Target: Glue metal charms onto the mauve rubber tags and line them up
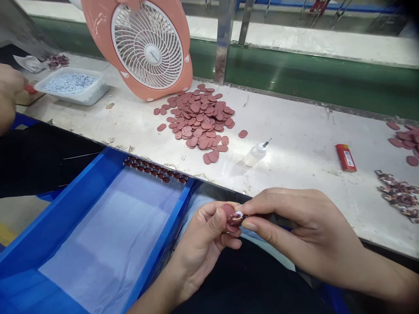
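Close to the bench's front edge, my left hand [204, 244] pinches a reddish-brown oval disc [228, 211] between thumb and fingers. My right hand [294, 231] grips a small dark brown piece with a white part [239, 215] between thumb and index finger, and this piece touches the disc. Beyond them on the bench lies a pile of similar oval discs [203, 115]. A small clear bottle with a needle tip [255, 154] rests on its side nearer my hands. To the right is a cluster of small dark brown pieces [397, 196].
An orange fan [188, 78] stands behind the pile. A red lighter [346, 158] and more discs [406, 137] are on the right. A blue crate [75, 196] with rows of brown pieces is below the bench. Another person's hand [9, 91] is near a white tray [94, 93].
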`<state>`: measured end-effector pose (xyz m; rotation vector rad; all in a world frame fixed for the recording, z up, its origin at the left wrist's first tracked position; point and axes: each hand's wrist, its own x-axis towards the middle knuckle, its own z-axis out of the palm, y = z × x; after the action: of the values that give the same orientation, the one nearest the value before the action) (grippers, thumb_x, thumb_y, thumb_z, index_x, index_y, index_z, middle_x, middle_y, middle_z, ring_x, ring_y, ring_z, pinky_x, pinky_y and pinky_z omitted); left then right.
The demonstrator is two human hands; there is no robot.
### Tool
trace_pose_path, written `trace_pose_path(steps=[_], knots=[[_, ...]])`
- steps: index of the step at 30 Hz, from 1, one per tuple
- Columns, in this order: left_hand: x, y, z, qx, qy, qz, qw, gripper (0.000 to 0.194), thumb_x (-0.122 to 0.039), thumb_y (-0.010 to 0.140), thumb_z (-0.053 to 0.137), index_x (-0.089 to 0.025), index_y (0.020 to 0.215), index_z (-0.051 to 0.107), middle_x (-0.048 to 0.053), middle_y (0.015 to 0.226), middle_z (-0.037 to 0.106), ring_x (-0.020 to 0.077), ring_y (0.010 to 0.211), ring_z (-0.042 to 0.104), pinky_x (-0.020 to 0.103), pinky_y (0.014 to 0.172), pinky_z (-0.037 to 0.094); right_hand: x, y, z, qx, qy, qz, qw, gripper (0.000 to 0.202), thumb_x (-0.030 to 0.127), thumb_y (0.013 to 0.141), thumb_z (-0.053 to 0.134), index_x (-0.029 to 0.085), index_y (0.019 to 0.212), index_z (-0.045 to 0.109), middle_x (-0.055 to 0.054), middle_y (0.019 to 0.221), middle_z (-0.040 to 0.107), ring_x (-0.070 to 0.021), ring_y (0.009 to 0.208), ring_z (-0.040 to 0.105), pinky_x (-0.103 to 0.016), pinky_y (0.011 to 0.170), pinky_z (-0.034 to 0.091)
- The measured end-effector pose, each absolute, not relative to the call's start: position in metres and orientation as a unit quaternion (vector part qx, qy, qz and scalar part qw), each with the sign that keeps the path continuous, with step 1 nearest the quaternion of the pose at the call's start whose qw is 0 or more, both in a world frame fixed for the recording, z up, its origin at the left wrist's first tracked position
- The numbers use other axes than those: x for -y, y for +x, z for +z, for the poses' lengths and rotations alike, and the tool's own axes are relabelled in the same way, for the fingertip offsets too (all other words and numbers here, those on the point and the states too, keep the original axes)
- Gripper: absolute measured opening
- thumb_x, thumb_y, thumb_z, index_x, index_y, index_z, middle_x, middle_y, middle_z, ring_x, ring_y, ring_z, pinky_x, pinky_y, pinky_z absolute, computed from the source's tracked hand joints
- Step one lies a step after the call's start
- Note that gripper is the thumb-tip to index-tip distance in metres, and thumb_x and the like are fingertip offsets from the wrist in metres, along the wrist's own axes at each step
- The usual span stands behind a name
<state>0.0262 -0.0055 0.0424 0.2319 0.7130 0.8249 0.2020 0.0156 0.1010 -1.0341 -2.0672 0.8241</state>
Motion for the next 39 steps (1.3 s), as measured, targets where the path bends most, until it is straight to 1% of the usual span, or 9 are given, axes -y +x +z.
trace_pose_path(steps=[5,11,14,18,23,27,29,32,39], knots=[[0.004,0.025,0.046,-0.336,0.111,0.401,0.845,0.040,-0.050,0.060,0.087,-0.016,0.077,0.076,-0.002,0.066,0.064,0.0023,0.053,0.059,0.010,0.052,0.055,-0.016,0.200,0.100,0.803,-0.381,0.310,0.337,0.012,0.013,0.083,0.069,0.018,0.094,0.070,0.009,0.079,0.073,0.0122,0.074,0.064,0.012,0.079,0.043],[0.009,0.024,0.052,-0.345,0.122,0.414,0.833,0.040,-0.048,0.053,0.091,-0.020,0.079,0.078,-0.001,0.065,0.071,0.0038,0.052,0.062,0.010,0.053,0.053,-0.004,0.199,0.102,0.812,-0.362,0.282,0.360,0.011,0.011,0.085,0.064,0.016,0.095,0.068,0.006,0.079,0.073,0.0069,0.075,0.066,0.004,0.075,0.051],[0.013,0.022,0.055,-0.334,0.129,0.415,0.837,0.037,-0.045,0.052,0.092,-0.021,0.078,0.079,-0.001,0.066,0.073,0.0054,0.057,0.066,0.009,0.057,0.053,0.004,0.199,0.099,0.810,-0.374,0.269,0.362,0.012,0.021,0.088,0.061,0.019,0.097,0.069,0.001,0.082,0.074,0.0009,0.077,0.068,-0.004,0.072,0.057],[0.017,0.018,0.057,-0.304,0.144,0.400,0.852,0.031,-0.038,0.054,0.093,-0.025,0.079,0.080,-0.004,0.069,0.073,-0.0016,0.042,0.054,0.013,0.059,0.056,0.009,0.197,0.093,0.806,-0.405,0.271,0.336,0.024,0.044,0.084,0.066,0.026,0.098,0.072,-0.004,0.086,0.075,-0.0100,0.087,0.072,-0.017,0.074,0.064],[0.017,0.019,0.056,-0.286,0.134,0.386,0.867,0.030,-0.037,0.056,0.092,-0.025,0.081,0.080,-0.004,0.068,0.072,-0.0009,0.042,0.054,0.013,0.058,0.055,0.007,0.194,0.087,0.794,-0.423,0.276,0.337,0.034,0.053,0.079,0.070,0.027,0.100,0.073,-0.005,0.086,0.075,-0.0118,0.087,0.072,-0.020,0.074,0.065],[0.012,0.024,0.051,-0.311,0.118,0.412,0.848,0.034,-0.043,0.056,0.091,-0.021,0.079,0.080,-0.001,0.066,0.071,0.0029,0.056,0.063,0.009,0.056,0.051,0.005,0.197,0.089,0.794,-0.427,0.267,0.342,0.025,0.043,0.080,0.072,0.027,0.099,0.073,-0.003,0.084,0.075,-0.0101,0.083,0.073,-0.018,0.072,0.064],[0.010,0.026,0.047,-0.327,0.114,0.416,0.841,0.035,-0.045,0.057,0.090,-0.021,0.080,0.079,-0.002,0.062,0.068,0.0037,0.056,0.062,0.011,0.056,0.051,0.002,0.199,0.092,0.804,-0.413,0.257,0.342,0.018,0.028,0.081,0.072,0.024,0.099,0.071,0.000,0.083,0.075,-0.0057,0.078,0.072,-0.013,0.071,0.063],[0.008,0.027,0.043,-0.349,0.106,0.411,0.835,0.037,-0.046,0.058,0.089,-0.020,0.081,0.079,-0.002,0.056,0.063,0.0038,0.053,0.059,0.012,0.055,0.050,-0.003,0.200,0.094,0.820,-0.385,0.245,0.344,0.019,0.009,0.080,0.070,0.019,0.097,0.068,0.003,0.080,0.074,0.0009,0.073,0.069,-0.005,0.070,0.059],[0.008,0.026,0.044,-0.356,0.101,0.411,0.833,0.040,-0.046,0.057,0.090,-0.018,0.082,0.077,-0.003,0.059,0.063,0.0035,0.054,0.059,0.013,0.056,0.049,-0.004,0.198,0.090,0.818,-0.383,0.240,0.356,0.018,0.008,0.080,0.070,0.016,0.096,0.068,0.004,0.079,0.074,0.0019,0.074,0.069,-0.003,0.071,0.058]])
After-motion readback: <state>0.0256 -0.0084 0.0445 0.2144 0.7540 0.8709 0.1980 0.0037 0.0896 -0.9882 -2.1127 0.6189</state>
